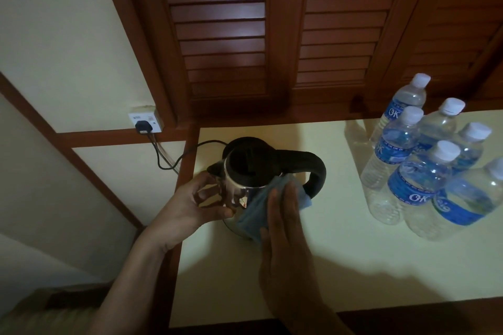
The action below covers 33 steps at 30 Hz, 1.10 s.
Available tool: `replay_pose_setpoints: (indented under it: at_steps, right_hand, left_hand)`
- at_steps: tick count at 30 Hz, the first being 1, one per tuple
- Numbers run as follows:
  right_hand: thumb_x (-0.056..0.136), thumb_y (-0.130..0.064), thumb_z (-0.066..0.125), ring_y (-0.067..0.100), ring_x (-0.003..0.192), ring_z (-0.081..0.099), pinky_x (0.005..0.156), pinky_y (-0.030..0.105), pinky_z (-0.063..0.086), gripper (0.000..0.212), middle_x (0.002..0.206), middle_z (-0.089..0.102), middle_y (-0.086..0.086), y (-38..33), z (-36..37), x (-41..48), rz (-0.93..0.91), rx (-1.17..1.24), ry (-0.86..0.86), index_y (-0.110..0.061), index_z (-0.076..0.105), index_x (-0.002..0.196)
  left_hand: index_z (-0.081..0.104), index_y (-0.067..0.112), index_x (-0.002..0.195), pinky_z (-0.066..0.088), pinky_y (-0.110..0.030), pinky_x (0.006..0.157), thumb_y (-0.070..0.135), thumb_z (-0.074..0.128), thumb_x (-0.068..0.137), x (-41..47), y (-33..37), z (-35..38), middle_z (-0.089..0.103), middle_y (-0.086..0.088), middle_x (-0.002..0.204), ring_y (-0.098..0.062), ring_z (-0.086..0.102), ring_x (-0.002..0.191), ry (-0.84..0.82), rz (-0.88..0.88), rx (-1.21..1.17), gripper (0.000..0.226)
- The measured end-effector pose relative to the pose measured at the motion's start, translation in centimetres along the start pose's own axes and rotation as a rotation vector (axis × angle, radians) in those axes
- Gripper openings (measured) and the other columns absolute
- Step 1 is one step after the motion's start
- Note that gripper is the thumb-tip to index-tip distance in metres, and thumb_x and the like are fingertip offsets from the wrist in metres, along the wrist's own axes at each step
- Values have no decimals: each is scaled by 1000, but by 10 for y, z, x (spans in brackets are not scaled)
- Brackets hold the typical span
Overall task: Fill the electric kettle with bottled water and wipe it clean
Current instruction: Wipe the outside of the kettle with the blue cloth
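Right hand (283, 215): nearest the viewer; fingers extended flat, not curled, pressing a blue cloth (254, 211) against the near side of the kettle wall, a pose suited to wiping.
Left hand (194, 205): fingers curved loosely around the spout side of the body, apparently touching it; judged to steady the kettle against the push of the cloth.
Electric kettle (239, 187): upright near the left edge of the pale table (340, 261); long axis vertical; spout to the left, black handle to the right; lid open.
Water bottles (424, 168): six, capped, clustered well apart to the right; their water levels cannot be told.
Cord (174, 163): runs off the table edge to the wall socket (145, 121); plug inserted.
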State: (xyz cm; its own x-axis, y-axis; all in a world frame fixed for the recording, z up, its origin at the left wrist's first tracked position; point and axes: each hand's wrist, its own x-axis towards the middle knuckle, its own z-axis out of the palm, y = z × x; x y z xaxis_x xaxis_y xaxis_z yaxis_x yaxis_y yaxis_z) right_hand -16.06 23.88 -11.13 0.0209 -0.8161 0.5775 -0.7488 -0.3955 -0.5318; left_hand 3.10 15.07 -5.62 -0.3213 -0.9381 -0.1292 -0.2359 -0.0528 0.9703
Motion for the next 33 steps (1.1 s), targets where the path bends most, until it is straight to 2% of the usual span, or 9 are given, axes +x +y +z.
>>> replay_pose_setpoints:
  at_steps: [3, 7, 10, 13, 18, 22, 25, 29, 33]
  right_hand:
    - [83, -12, 58, 36, 154, 4, 115, 53, 22, 96, 168, 1, 12, -13, -2, 12, -93, -232, -51, -19, 2, 161]
    - [87, -15, 39, 36, 154, 10, 122, 55, 7, 69, 167, 13, 10, -26, 4, 6, -255, -441, -113, -12, 32, 156]
    - [95, -20, 33, 31, 154, 11, 126, 49, 5, 60, 165, 17, 11, -24, 13, 1, -336, -524, -159, -11, 29, 155]
    - [98, -12, 29, 28, 153, 17, 123, 51, 16, 55, 163, 27, 11, -24, 12, 2, -350, -448, -139, -12, 30, 153]
    - [90, 0, 47, 23, 152, 26, 124, 39, 23, 64, 165, 28, 2, -14, 7, -1, -363, -105, -84, -16, 37, 151]
    - [93, 1, 51, 24, 148, 35, 119, 36, 34, 50, 159, 40, 6, -12, -14, 1, -288, 148, -43, -9, 52, 142]
    - [90, -4, 62, 17, 146, 37, 114, 31, 39, 50, 157, 41, 3, -9, -33, 15, -153, 107, 30, -14, 57, 139]
    - [75, -29, 87, 21, 142, 29, 107, 39, 39, 89, 158, 28, 2, 8, -54, 49, 278, 11, 135, -28, 35, 148]
    - [60, -46, 89, 6, 138, 32, 104, 15, 28, 110, 149, 33, -7, 37, -71, 69, 358, 177, 5, -27, 30, 152]
  left_hand:
    - [62, 18, 113, 52, -34, 93, 1, 80, 75, -1, 3, 0, 72, 0, 113, -13, 67, 112, -6, 42, 21, 45]
    - [63, 20, 118, 57, -37, 91, 14, 77, 82, -4, 0, -5, 67, -4, 123, -20, 64, 117, -57, 89, 4, 39]
    - [55, 17, 136, 53, -40, 98, 20, 74, 82, -12, -10, -8, 57, -18, 136, -34, 56, 125, -159, 81, -391, 57]
    - [40, 17, 149, 49, -40, 105, 32, 78, 79, -18, -21, -2, 49, -17, 147, -33, 48, 135, -165, 91, -501, 81]
    - [58, 31, 135, 53, -37, 99, 33, 89, 66, -15, -24, 13, 59, -6, 140, -24, 53, 133, -2, 88, -416, 75]
    - [54, 30, 139, 53, -32, 99, 26, 81, 75, -17, -24, 17, 59, -4, 141, -21, 53, 133, 52, 147, -341, 69]
    - [53, 31, 139, 52, -25, 97, 29, 81, 76, -19, -19, 20, 59, 0, 141, -15, 54, 132, 71, 167, -310, 69]
    - [52, 35, 138, 54, -28, 94, 31, 81, 73, -22, -19, 24, 60, 4, 140, -13, 55, 131, 134, 125, -277, 72]
    - [50, 39, 133, 52, -34, 95, 46, 85, 68, -28, -21, 36, 64, 8, 126, -9, 60, 120, 360, 55, -87, 74]
